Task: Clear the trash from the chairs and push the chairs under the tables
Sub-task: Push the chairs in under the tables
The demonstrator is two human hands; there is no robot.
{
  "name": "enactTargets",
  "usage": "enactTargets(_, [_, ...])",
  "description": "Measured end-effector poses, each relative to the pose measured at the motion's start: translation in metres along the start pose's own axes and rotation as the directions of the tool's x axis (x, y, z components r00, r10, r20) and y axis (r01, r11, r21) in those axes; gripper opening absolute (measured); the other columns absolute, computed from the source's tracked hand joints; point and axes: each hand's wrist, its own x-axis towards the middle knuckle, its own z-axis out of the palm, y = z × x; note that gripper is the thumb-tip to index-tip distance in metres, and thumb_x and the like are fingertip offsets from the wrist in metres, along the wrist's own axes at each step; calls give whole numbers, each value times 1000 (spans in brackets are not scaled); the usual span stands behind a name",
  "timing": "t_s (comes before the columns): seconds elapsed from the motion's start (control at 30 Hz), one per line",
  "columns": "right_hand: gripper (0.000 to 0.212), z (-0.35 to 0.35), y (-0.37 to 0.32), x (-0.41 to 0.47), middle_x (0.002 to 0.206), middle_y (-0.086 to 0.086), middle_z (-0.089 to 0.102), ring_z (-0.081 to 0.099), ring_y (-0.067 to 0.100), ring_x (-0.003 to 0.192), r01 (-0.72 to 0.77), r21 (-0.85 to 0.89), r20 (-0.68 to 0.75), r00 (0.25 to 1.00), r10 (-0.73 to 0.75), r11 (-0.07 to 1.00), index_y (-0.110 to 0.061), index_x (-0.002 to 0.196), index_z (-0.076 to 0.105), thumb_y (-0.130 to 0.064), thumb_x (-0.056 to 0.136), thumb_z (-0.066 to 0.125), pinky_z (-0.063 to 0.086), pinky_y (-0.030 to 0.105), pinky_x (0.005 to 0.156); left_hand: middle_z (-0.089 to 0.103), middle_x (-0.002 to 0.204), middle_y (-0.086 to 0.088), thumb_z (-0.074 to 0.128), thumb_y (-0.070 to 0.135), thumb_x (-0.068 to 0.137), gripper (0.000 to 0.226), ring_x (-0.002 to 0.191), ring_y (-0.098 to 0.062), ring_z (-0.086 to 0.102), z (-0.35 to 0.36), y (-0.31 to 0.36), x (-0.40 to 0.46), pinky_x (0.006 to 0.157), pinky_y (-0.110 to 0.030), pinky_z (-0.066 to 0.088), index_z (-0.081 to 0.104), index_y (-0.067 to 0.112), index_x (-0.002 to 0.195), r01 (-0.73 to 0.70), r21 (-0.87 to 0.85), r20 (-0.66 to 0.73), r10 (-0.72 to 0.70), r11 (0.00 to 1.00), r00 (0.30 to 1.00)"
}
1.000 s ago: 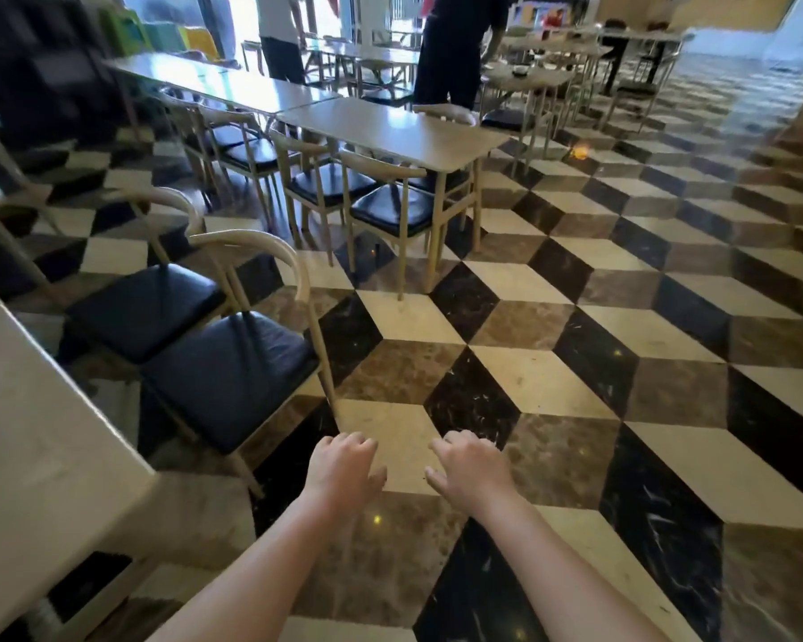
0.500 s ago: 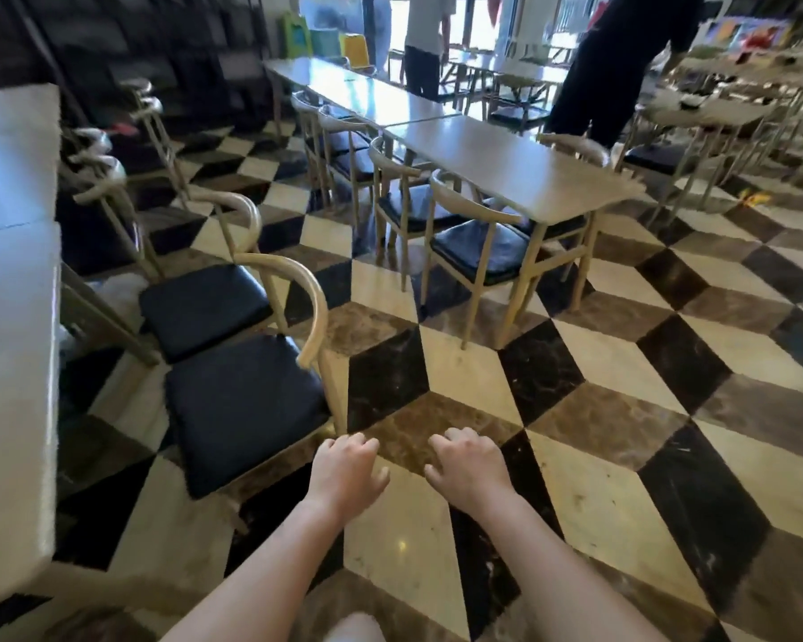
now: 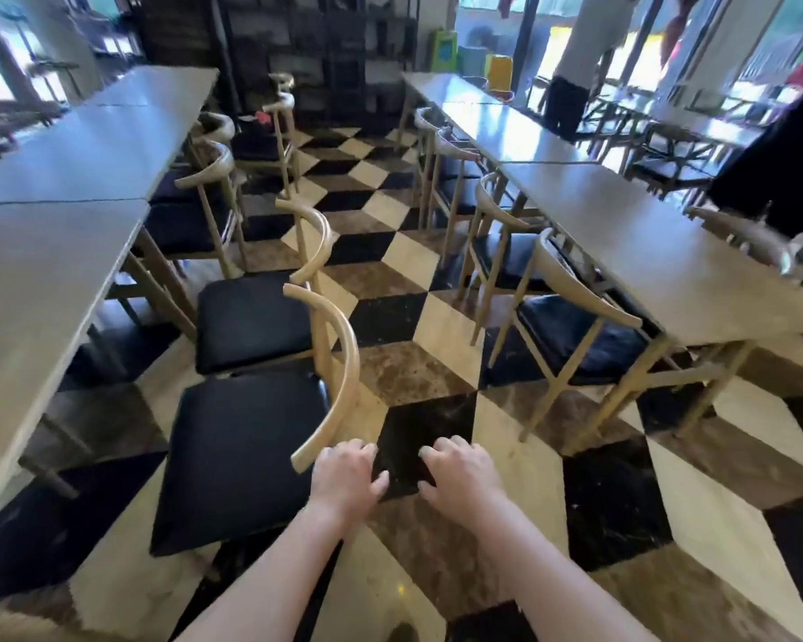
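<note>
Two wooden chairs with black seat cushions stand pulled out from the long table (image 3: 42,280) on my left. The nearer chair (image 3: 242,456) has its curved backrest end just left of my left hand (image 3: 346,474). The second chair (image 3: 251,317) stands right behind it. Both seats look bare; no trash shows on them. My left hand hovers with fingers curled and loosely apart, holding nothing, close to the backrest tip but apart from it. My right hand (image 3: 460,472) hovers beside it over the floor, also holding nothing.
A second row of tables (image 3: 659,252) with tucked-in chairs (image 3: 571,335) runs along the right. More chairs (image 3: 205,215) line the left table farther back. A checkered aisle runs between the rows. Two people stand at the far right.
The view has swung left and I have come closer to the two pulled-out chairs. The near chair's backrest now lies beside my left hand. Both hands keep the same pose.
</note>
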Motion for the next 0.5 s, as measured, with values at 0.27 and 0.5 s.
enactTargets(0.27, [34, -17, 63, 144, 114, 6, 57, 50, 25, 109, 188, 9, 36, 981, -189, 982, -15, 117, 53, -35, 89, 52, 43, 37, 88, 65, 102, 2, 45, 51, 86, 40, 93, -17, 61, -4, -9, 125, 83, -33, 49, 60, 20, 108, 177, 38, -28, -176, 983, 984])
enactTargets(0.5, [29, -7, 86, 271, 117, 8, 55, 50, 25, 108, 500, -20, 115, 861, -495, 866, -15, 115, 53, -26, 88, 54, 44, 39, 90, 63, 100, 6, 45, 48, 88, 31, 90, -13, 60, 13, -33, 184, 79, -27, 45, 58, 25, 103, 449, -16, -74, -449, 893, 890])
